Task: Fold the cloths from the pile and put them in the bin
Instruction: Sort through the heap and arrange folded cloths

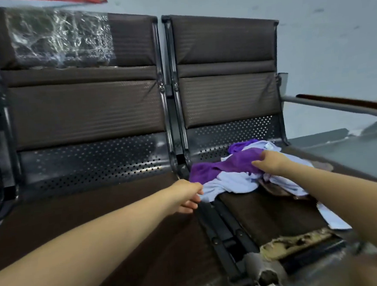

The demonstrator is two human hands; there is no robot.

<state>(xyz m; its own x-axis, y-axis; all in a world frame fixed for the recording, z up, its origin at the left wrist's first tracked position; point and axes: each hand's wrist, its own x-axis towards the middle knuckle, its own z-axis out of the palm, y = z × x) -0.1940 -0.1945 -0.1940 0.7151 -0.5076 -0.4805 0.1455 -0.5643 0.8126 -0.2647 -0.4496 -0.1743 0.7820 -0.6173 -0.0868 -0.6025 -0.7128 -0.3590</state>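
A pile of cloths (246,179) lies on the right-hand seat of a brown bench. On top lies a purple cloth (221,166), stretched leftward across pale lilac-white cloths (229,182). My right hand (269,162) grips the purple cloth at its right end. My left hand (187,196) pinches the cloth's left corner at the edge of the pile, near the gap between the two seats. A brownish cloth (277,189) shows under the pile. No bin is in view.
The left seat (86,209) of the bench is bare brown padding. Metal rails (221,228) divide the seats. The right seat's front edge is torn (297,242). An armrest (338,106) rises at right, with a grey surface (350,150) beyond it.
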